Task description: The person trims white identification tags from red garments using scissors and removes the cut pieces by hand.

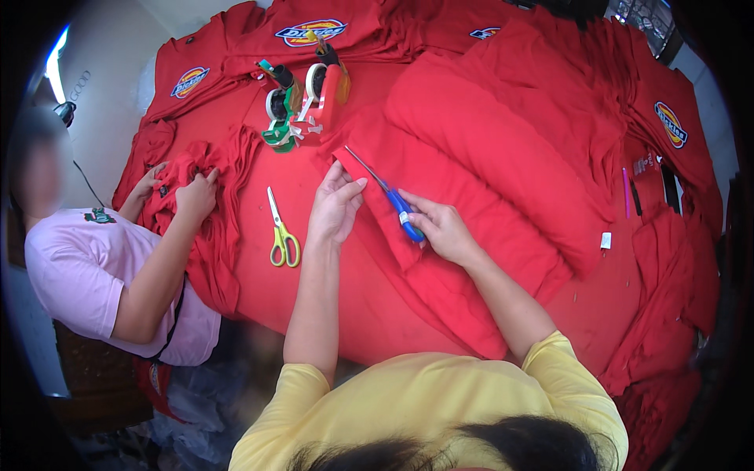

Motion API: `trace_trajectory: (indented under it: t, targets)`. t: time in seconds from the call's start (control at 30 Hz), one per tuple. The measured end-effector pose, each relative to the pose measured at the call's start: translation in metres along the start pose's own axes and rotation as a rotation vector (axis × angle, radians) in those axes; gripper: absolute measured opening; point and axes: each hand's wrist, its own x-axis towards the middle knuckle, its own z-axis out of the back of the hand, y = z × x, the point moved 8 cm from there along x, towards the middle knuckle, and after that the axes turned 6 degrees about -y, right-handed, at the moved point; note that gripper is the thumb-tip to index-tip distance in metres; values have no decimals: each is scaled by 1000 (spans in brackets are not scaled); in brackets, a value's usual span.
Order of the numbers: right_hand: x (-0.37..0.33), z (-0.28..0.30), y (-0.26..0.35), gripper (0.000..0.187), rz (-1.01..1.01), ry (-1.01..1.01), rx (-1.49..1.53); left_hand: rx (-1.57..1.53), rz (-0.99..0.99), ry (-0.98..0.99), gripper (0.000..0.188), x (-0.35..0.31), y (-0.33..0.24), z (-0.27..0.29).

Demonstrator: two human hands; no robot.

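My right hand (446,229) is closed around a blue-handled tool (405,217) with a long, thin metal shaft. The shaft points away to the upper left, over a red garment (471,259). At the garment's left edge is my left hand (338,206), palm turned inward and fingers curled at the cloth, close to the tool's tip. Thin red fabric seems pinched there, though the fingertips partly hide it. To the left of that hand lies a pair of scissors (283,239) with yellow-green handles, blades pointing away from me.
Two tape dispensers, one green (281,135) and one red (333,85), stand at the back with pens in them. Folded red garments (503,125) pile up at the right. On the left, a co-worker in a pink shirt (86,267) handles a red garment (184,177).
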Motion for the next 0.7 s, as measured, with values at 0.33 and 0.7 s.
trace_trajectory:
  t: [0.33, 0.7]
  targets:
    - [2, 0, 20, 47, 317, -96, -134, -17, -63, 57, 35, 12, -7, 4]
    - [6, -3, -6, 43, 61, -4, 119, 25, -36, 61, 38, 9, -3, 5]
